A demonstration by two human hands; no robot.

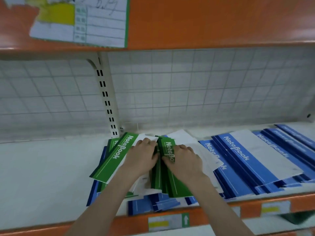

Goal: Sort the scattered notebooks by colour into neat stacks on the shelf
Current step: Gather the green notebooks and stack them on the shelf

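A loose heap of green notebooks [167, 181] lies in the middle of the white shelf [42, 176], on top of several blue ones [153, 204]. My left hand [142, 155] rests on a slanted green notebook [113, 159], its fingers curled over the far edge of the white cover. My right hand [183, 158] lies on the neighbouring green notebooks, with its thumb against their green spine strip. The two hands nearly touch. To the right, blue notebooks [252, 160] are fanned out in an overlapping spread.
A cream slotted upright [106, 96] and a white wire-grid back panel [204, 86] close the shelf behind. An orange shelf [204, 23] hangs above with a lined pad [81, 23] on it. The orange front rail [247, 206] carries price labels.
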